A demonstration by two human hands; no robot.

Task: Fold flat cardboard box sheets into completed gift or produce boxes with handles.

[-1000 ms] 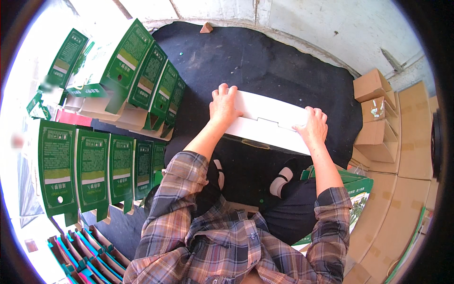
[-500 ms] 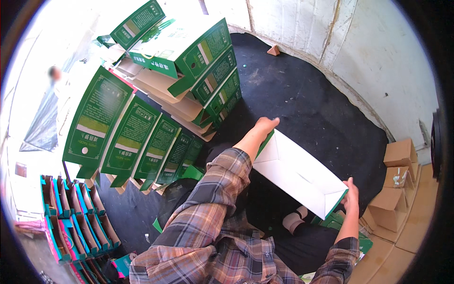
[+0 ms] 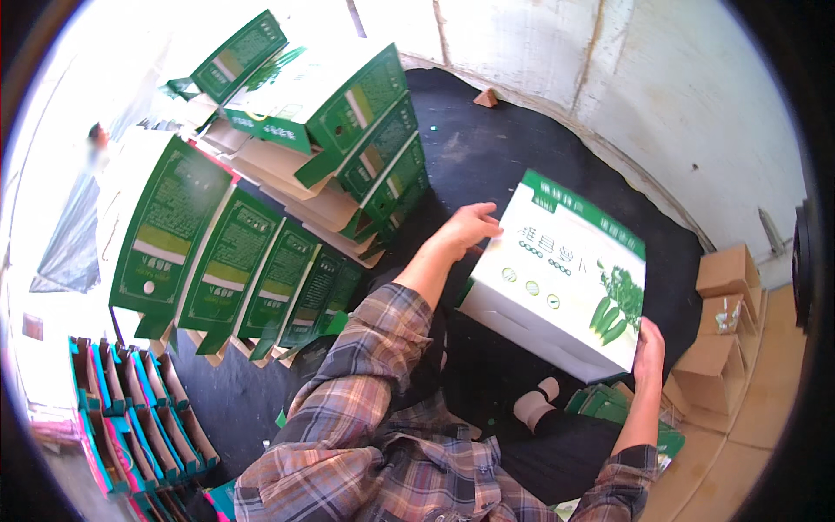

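A white and green printed carton (image 3: 557,300) with a vegetable picture on its face is between my hands, tilted over my lap. My left hand (image 3: 470,228) grips its left edge, fingertips against the printed panel and thumb out of sight. At the lower right corner, my right hand (image 3: 648,350) clasps the side, most of its fingers hidden by the carton. The carton's inside cannot be seen from here.
Green open-flapped cartons (image 3: 222,261) stand stacked to my left, with more (image 3: 348,113) behind them. Narrow teal and pink trays (image 3: 139,418) sit at the lower left. Brown boxes (image 3: 718,374) line the right wall. Flattened green cardboard (image 3: 600,404) lies beside my leg.
The carton has turned: its white inside faced me before, and now its printed outer panel does. My left hand has shifted slightly left and down its edge.
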